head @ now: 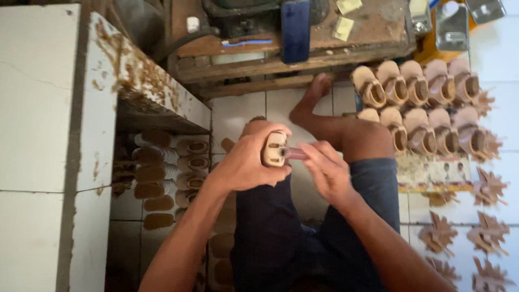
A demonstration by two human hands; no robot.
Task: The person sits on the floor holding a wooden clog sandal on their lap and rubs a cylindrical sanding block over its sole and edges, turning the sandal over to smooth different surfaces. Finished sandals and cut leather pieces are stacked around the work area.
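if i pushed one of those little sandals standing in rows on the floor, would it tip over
Probably yes: the sandals stand propped on end, leaning on each other, so neighbours might topple too. They look small and light; the left hand wraps one sandal easily.

This was a small shoemaking workshop, worked at floor level. Rows of finished tan and pink sandals (pixel 419 89) stood on the white tiled floor (pixel 238 111), with cut leather pieces (pixel 489 232) spread just beside them. More soles and sandals (pixel 162 173) were stacked under a stained white shelf (pixel 108 70). A scuffed wooden bench (pixel 373 32) carried scraps and tools, and the person sat barefoot on the tiles.
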